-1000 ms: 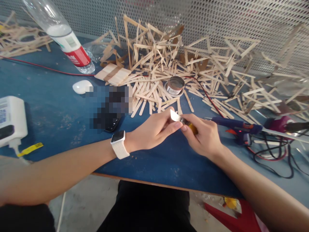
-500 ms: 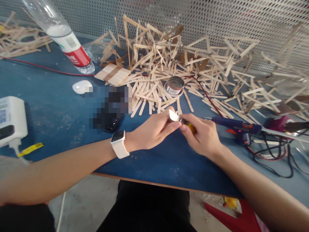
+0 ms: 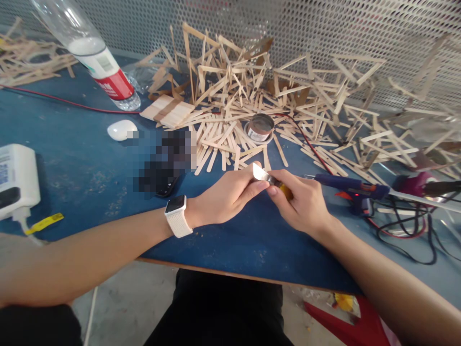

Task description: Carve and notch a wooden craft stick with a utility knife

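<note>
My right hand (image 3: 304, 199) is closed around a yellow-handled tool (image 3: 287, 191) with a metal front, which looks like a utility knife. A bright, slant-ended flat piece (image 3: 258, 172), apparently its blade, shows between my hands. Closed too, my left hand (image 3: 230, 194) has its thumb along the lower edge of that piece; whatever else its fingers hold is hidden. Both thumbs nearly meet over the blue table (image 3: 230, 245). Just beyond my hands are loose wooden craft sticks (image 3: 212, 139) and a small round tin (image 3: 261, 127).
Joined sticks (image 3: 230, 72) pile up against a perforated metal panel (image 3: 306, 24). At left stand a plastic bottle (image 3: 108, 77), a white mouse (image 3: 121, 129), a partly blurred phone (image 3: 167, 185) and a white charger (image 3: 19, 173). A blue glue gun (image 3: 345, 185) and tangled cables (image 3: 406, 230) lie right.
Both hands keep nearly the same place and grip. The flat piece between them catches more light now, as if tilted slightly; the whole view has shifted a little.
</note>
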Motion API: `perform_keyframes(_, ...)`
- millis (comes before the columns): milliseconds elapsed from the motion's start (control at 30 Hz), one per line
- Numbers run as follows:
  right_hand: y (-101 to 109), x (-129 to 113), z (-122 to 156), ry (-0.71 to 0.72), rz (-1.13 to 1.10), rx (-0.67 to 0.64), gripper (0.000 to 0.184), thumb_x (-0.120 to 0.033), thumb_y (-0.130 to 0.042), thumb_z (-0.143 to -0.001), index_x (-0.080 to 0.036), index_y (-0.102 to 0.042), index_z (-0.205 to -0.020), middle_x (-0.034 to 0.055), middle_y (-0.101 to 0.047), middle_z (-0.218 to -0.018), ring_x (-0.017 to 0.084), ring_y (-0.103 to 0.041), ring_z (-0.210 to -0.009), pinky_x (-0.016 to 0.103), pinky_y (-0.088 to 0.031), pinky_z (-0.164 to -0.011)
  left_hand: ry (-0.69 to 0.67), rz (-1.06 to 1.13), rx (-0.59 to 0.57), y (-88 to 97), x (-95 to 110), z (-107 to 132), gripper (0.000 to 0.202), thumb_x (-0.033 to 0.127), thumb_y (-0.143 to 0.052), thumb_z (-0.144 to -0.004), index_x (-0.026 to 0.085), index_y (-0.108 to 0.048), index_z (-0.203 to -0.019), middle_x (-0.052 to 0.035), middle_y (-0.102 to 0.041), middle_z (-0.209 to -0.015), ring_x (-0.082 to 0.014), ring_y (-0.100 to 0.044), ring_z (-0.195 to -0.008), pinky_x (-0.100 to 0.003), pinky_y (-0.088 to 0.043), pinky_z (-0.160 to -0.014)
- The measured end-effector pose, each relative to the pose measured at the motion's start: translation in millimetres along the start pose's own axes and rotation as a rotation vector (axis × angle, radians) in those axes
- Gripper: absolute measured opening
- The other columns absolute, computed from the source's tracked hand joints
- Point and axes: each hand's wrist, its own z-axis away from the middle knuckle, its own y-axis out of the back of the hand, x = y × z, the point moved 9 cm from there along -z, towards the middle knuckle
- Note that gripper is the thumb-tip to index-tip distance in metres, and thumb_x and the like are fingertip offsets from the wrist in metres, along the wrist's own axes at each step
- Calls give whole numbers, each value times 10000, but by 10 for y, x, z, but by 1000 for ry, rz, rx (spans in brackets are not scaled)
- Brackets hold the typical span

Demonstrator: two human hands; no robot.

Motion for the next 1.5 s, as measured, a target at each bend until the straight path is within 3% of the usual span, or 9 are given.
perform_keyframes(633,10,20,17,-3,21,12,262,-409,-529,-1128,-208,-694,-1161,16,-791,-858,125,-673,-613,250,-505,-581,48,-33,14,14,-34,18,445,543,-439,-1159,203,-533,-888,-14,-592,-823,-153,-528,-725,-316,-405,-698)
perform_keyframes(867,0,9,33,5,19,-4,280,-421,-542,-1121,-210,-713,-1188,14,-789,-844,123,-657,-582,254,-499,-570,45,46,-26,14,29,6,424,509,-569,-1121,214,-456,-839,49,-447,-738,-107,-412,-600,-307,-342,-620)
perform_keyframes(1133,8,9,40,45,-2,-6,297,-430,-564,-1113,-191,-733,-1163,33,-806,-859,129,-712,-652,247,-500,-576,65,110,-61,-20,-11,13,420,537,-598,-1106,220,-459,-867,36,-456,-766,-128,-437,-638,-321,-334,-630)
perform_keyframes(1500,27,-18,36,87,-28,-21,344,-433,-547,-1130,-153,-739,-1187,25,-781,-821,114,-702,-632,237,-491,-571,42,76,-104,-48,66,1,466,496,-476,-1158,199,-448,-800,26,-424,-872,-92,-428,-644,-321,-354,-669)
